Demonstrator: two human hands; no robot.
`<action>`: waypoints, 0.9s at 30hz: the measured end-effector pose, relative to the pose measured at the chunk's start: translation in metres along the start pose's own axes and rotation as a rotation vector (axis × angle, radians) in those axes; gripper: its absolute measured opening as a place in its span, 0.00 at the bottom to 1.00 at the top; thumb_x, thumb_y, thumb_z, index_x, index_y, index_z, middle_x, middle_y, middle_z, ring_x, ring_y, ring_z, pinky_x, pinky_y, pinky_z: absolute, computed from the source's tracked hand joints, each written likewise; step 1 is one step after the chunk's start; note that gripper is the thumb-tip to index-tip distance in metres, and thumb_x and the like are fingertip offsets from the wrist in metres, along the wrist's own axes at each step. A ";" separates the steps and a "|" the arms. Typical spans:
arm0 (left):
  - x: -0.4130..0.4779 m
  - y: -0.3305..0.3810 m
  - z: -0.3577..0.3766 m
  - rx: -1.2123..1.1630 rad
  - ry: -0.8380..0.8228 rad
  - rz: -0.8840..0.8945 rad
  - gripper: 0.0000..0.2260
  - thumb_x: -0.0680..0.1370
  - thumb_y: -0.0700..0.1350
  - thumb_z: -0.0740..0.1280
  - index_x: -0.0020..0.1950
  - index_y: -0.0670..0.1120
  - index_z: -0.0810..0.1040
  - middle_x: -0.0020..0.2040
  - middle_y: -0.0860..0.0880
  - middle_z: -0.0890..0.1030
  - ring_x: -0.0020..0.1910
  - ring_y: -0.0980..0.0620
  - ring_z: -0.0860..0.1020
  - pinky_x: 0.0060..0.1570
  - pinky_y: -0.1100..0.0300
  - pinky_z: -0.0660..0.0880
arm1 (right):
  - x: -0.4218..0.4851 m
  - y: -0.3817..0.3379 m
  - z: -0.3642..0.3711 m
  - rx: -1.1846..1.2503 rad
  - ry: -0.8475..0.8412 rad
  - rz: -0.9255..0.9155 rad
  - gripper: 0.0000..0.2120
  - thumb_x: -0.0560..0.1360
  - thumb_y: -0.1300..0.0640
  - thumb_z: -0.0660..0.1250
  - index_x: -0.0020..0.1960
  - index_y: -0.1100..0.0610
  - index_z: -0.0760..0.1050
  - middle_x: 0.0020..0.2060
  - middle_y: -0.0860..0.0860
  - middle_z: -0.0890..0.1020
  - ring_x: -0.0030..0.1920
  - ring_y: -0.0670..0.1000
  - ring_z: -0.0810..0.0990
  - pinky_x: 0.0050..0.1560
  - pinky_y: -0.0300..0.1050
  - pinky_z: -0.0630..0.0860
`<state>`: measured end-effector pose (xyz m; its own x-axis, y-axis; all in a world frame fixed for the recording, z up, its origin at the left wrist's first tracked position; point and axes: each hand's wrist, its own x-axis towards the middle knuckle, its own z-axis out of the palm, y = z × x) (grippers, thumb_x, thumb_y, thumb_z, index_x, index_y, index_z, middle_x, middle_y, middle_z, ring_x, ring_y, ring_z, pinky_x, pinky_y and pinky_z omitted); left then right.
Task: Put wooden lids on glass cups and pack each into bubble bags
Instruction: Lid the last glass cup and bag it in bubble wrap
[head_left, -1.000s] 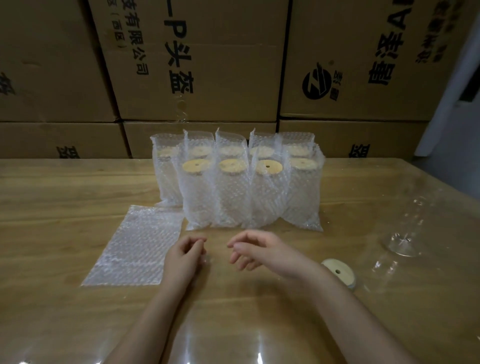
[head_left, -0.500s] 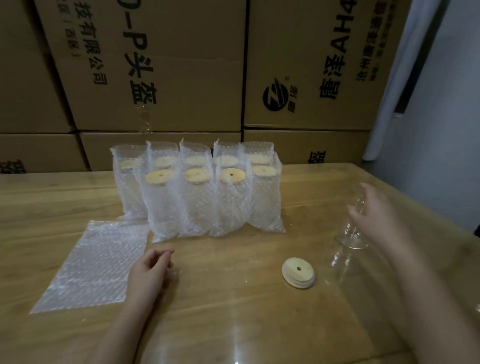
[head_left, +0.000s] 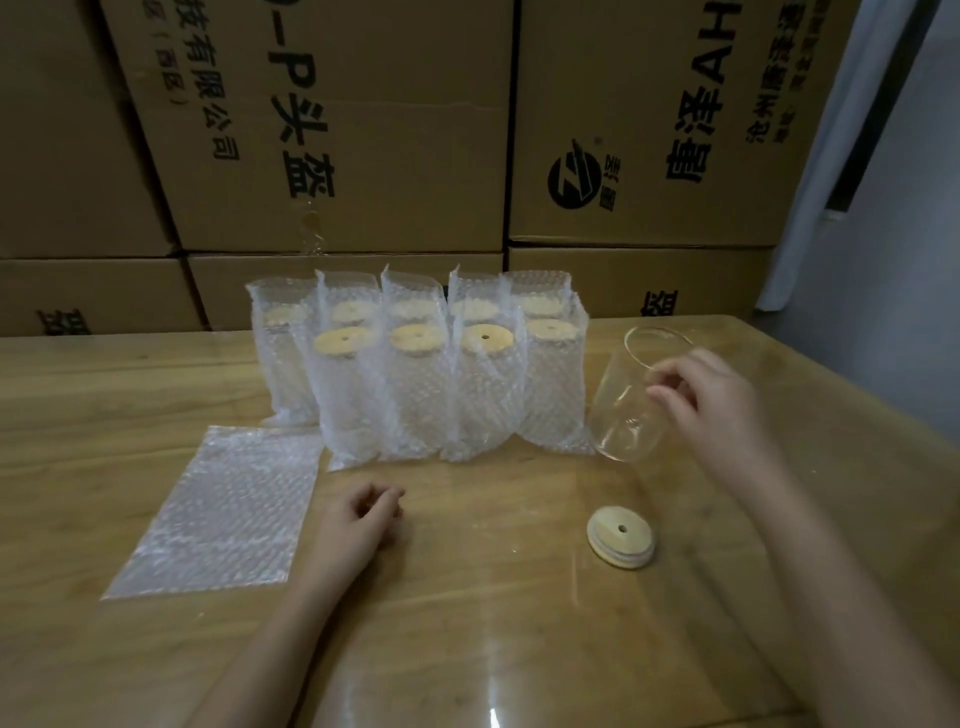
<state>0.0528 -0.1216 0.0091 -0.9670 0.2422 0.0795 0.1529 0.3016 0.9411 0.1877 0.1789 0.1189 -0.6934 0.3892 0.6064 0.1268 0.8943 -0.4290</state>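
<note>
Head view: right hand (head_left: 711, 400) grips tilted clear glass cup (head_left: 631, 400); left hand (head_left: 358, 525) rests loosely curled, empty; stand cup upright before seating round wooden lid (head_left: 620, 535).

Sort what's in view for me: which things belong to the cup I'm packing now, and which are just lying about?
In the job: glass cup, held tilted by the right hand; loose wooden lid on the table; flat bubble bag; left hand, resting on the table.
Lying about: bagged, lidded cups in two rows; cardboard boxes behind.
</note>
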 end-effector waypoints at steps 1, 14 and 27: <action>0.000 0.008 0.005 -0.096 -0.053 -0.010 0.07 0.81 0.41 0.64 0.45 0.43 0.79 0.38 0.45 0.81 0.25 0.57 0.76 0.26 0.65 0.73 | -0.001 -0.015 0.001 0.121 -0.003 -0.054 0.04 0.75 0.60 0.67 0.47 0.52 0.78 0.43 0.44 0.75 0.40 0.45 0.75 0.41 0.41 0.74; -0.005 0.020 -0.003 -1.119 -0.100 -0.372 0.23 0.75 0.63 0.62 0.58 0.46 0.75 0.56 0.42 0.83 0.48 0.39 0.84 0.31 0.55 0.80 | -0.061 -0.099 0.118 0.750 -0.037 -0.064 0.04 0.75 0.57 0.65 0.49 0.55 0.76 0.47 0.50 0.74 0.46 0.47 0.76 0.50 0.34 0.72; -0.012 0.014 0.017 -0.534 0.238 0.171 0.15 0.76 0.52 0.65 0.62 0.58 0.68 0.63 0.44 0.73 0.55 0.51 0.79 0.41 0.53 0.82 | -0.094 -0.093 0.156 0.831 -0.123 0.237 0.26 0.78 0.62 0.63 0.71 0.47 0.59 0.71 0.47 0.68 0.71 0.45 0.66 0.71 0.43 0.63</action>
<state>0.0699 -0.1042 0.0160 -0.9662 0.0154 0.2574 0.2461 -0.2423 0.9385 0.1300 0.0244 -0.0025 -0.7921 0.4751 0.3831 -0.2479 0.3231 -0.9133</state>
